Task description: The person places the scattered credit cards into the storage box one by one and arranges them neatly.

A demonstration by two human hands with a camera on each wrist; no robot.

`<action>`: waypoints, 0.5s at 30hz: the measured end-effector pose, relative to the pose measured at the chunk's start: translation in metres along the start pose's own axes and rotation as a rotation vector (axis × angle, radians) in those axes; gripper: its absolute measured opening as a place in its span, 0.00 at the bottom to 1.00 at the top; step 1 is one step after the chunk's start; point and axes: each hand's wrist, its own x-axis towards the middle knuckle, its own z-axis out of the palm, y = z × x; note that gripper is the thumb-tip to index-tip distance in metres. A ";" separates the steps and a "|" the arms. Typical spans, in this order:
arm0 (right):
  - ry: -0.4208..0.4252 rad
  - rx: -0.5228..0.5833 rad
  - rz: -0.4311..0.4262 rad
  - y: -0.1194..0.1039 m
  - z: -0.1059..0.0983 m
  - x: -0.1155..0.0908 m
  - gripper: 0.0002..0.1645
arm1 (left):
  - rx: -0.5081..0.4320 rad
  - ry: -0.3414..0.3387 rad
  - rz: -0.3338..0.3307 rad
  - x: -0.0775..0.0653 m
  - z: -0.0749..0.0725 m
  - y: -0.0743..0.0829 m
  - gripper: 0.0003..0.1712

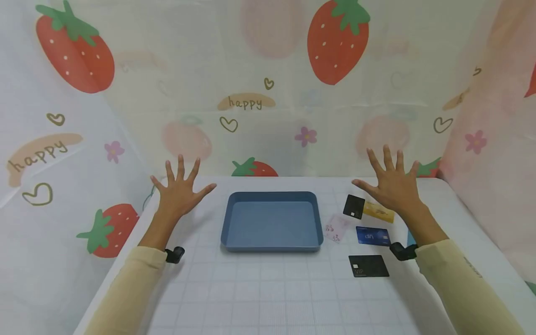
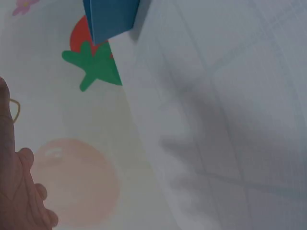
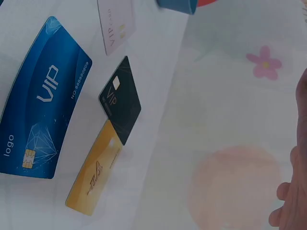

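Left hand point(image 1: 177, 193), right hand point(image 1: 393, 188): ours, fingers spread, holding nothing.
Tray point(image 1: 271, 223): between our arms, perhaps for either's reach.
Cards point(image 1: 372, 236): flat, right of it, likely unstacked so we see each.

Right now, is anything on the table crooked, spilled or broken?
I see nothing spilled or broken. But right of the blue rectangular tray looks untidy: the pale pink rectangular card slants, and the farther black rectangular card touches or overlaps the yellow-gold rectangular card at an angle, so they look scattered.
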 end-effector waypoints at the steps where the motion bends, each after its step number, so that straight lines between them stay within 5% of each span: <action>1: 0.002 0.001 0.001 0.000 0.000 -0.001 0.62 | -0.019 -0.008 0.008 -0.001 0.000 0.001 0.57; 15: -0.017 0.237 0.038 -0.002 0.000 -0.033 0.62 | -0.493 -0.316 0.132 -0.033 0.005 0.013 0.51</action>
